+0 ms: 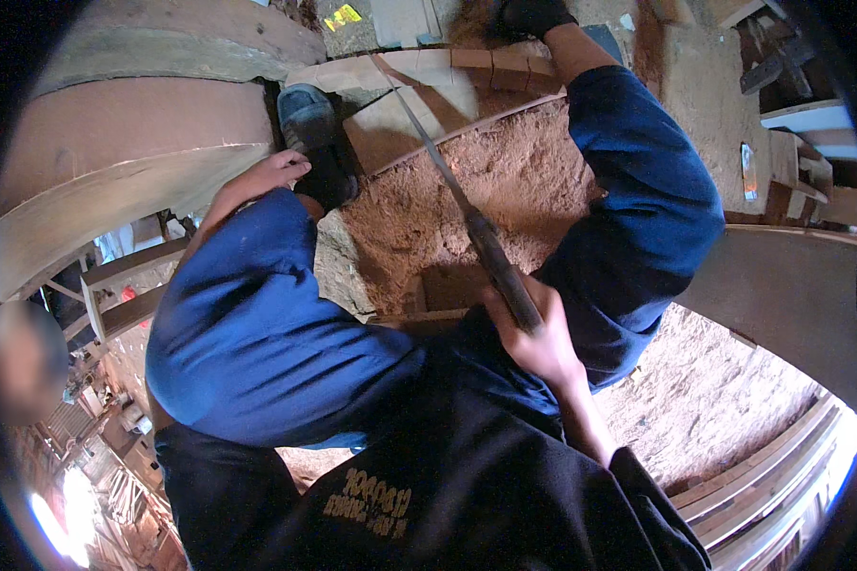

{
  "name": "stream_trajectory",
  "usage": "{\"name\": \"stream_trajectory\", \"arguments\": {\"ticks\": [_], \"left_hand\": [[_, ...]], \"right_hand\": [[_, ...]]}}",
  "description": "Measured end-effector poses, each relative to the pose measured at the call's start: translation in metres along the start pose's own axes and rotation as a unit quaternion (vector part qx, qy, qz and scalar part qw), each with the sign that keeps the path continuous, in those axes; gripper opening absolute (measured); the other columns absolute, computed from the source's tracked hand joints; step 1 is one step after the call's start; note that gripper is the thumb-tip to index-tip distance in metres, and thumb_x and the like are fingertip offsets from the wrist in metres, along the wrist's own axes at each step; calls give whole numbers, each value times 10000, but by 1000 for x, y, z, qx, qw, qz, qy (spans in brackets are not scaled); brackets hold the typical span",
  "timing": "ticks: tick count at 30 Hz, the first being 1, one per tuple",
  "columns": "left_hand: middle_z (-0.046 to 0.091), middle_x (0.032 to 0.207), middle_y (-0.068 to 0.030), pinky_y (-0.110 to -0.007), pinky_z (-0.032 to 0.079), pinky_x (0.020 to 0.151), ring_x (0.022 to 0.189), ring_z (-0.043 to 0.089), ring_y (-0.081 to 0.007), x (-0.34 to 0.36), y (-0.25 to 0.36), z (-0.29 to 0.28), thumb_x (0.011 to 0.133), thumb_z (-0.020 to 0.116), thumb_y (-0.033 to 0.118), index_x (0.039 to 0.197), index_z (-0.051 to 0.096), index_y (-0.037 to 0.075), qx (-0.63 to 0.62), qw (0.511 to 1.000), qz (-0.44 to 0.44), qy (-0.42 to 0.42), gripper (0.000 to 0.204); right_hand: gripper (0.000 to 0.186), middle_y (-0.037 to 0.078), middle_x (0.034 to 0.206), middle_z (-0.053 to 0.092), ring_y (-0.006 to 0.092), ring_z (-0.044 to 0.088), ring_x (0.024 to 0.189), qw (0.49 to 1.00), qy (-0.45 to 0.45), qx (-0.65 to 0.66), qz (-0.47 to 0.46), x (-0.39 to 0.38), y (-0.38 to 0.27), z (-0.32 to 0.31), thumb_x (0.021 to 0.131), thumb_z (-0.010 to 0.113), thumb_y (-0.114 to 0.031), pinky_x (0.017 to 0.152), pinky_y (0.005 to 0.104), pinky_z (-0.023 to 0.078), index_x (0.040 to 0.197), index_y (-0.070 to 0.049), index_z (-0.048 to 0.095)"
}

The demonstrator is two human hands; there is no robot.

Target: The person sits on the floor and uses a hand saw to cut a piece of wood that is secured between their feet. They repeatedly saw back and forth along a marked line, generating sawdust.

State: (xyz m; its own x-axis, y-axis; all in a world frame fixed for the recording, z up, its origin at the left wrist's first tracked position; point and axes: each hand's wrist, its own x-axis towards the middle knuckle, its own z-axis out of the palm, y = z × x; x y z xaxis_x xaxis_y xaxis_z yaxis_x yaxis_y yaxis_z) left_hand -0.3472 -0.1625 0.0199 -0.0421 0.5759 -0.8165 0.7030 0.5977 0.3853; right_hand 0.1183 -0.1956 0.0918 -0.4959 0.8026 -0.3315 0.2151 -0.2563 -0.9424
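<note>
Your right hand [533, 328] holds a long, narrow-bladed hand tool [476, 225], its grip closed firmly around the dark handle. The blade runs up and leftward from your lap, above the sawdust-strewn floor [476, 171] between your legs. Its tip overlaps the curved wooden piece [414, 68] at the far edge of that floor patch; you cannot tell from this angle whether they touch. Dark lines cross the right part of the curved piece, and a flat board [424, 114] lies just on the near side of it.

Your left hand [281, 171] has a relaxed grip, fingers loosely extended and holding nothing you can see, beside your left shoe [309, 119]. Your knees, in blue trousers [267, 343], spread to either side.

Tan lettering [367, 500] is printed across the chest of your black top [457, 504]. Beyond the floor's far edge, toward the left, a small yellow packet [343, 17] carries print too small to read. Toward the right edge lies a small pale-and-orange item [748, 171]. Thick, curved timbers [143, 124] line the left side, planks [762, 476] stand at the near right corner, and another person [21, 362] shows at the far left.
</note>
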Motion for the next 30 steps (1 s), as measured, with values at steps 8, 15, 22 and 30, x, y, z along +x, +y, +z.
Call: {"name": "stream_trajectory", "arguments": {"ticks": [8,15,22,30], "left_hand": [[611,983,-88,-297,464,738,848,552,-153,4,-2,0,933,553,471,1216,540,0,6,999,44,14,550],[617,1011,-95,-297,469,773,884,560,-154,20,4,10,941,557,444,1203,557,7,24,999,25,-5,510],[600,940,-59,-293,465,722,822,551,-147,29,7,9,933,565,448,1193,564,26,-6,997,74,-11,496],[562,906,-38,-277,456,697,781,515,-129,22,-6,3,935,567,443,1186,554,37,-10,998,45,-36,478]], "right_hand": [[171,134,765,614,177,551,723,996,-27,25,85,40,2,8,887,606,-138,689,341,458,937,26,602],[183,-4,648,489,82,433,628,999,22,-7,49,-2,-3,-8,903,621,-162,558,298,384,813,-11,568],[180,-38,643,472,66,417,610,995,44,17,83,34,14,8,906,619,-169,524,282,355,811,-20,590],[263,121,806,644,178,604,811,993,-28,14,110,33,24,7,886,632,-214,747,344,479,969,35,608]]}}
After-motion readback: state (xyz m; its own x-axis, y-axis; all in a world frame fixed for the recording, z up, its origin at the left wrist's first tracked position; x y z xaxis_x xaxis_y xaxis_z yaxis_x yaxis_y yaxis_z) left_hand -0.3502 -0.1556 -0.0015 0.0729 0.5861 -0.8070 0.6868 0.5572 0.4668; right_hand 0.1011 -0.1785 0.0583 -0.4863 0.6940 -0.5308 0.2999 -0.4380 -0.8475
